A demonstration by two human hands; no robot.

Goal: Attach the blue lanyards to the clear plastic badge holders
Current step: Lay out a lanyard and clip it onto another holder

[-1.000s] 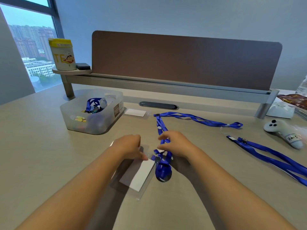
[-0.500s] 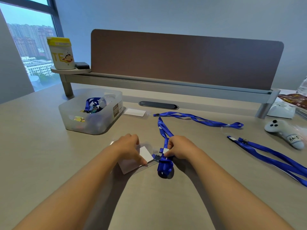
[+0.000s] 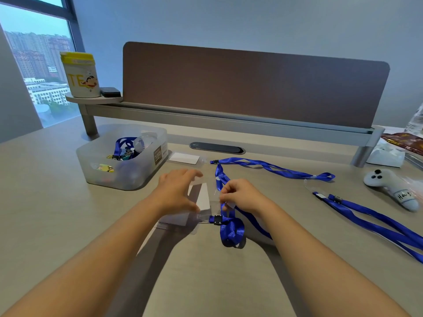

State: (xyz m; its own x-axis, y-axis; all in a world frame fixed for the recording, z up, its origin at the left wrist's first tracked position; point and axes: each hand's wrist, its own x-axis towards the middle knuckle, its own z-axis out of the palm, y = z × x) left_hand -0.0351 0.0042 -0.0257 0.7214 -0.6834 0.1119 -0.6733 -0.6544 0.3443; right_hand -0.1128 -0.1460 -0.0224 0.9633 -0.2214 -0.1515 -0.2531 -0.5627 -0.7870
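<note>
A clear badge holder point(image 3: 202, 200) with a white card inside stands tilted above the desk, between my hands. My left hand point(image 3: 176, 191) holds its left side, fingers spread over the top edge and thumb below. My right hand point(image 3: 240, 196) pinches a clear strap piece at the holder's right edge. A blue lanyard point(image 3: 230, 232) runs from under my right hand, and its black clip point(image 3: 216, 219) lies at the holder's lower corner. A second badge holder point(image 3: 184, 158) sits further back, joined to another blue lanyard point(image 3: 272, 168). A third blue lanyard point(image 3: 366, 218) lies at the right.
A translucent bin point(image 3: 121, 156) with a lanyard and small items stands at the left. A white controller point(image 3: 391, 186) lies at the right. A yellow-lidded tin point(image 3: 80, 75) rests on a shelf by the brown divider point(image 3: 251, 83). A cable grommet point(image 3: 217, 148) sits behind.
The badge holder rose from lying flat on the desk to a tilted stand. My left hand moved up over its top edge. My right hand lifted with the strap piece, and the clip shows below.
</note>
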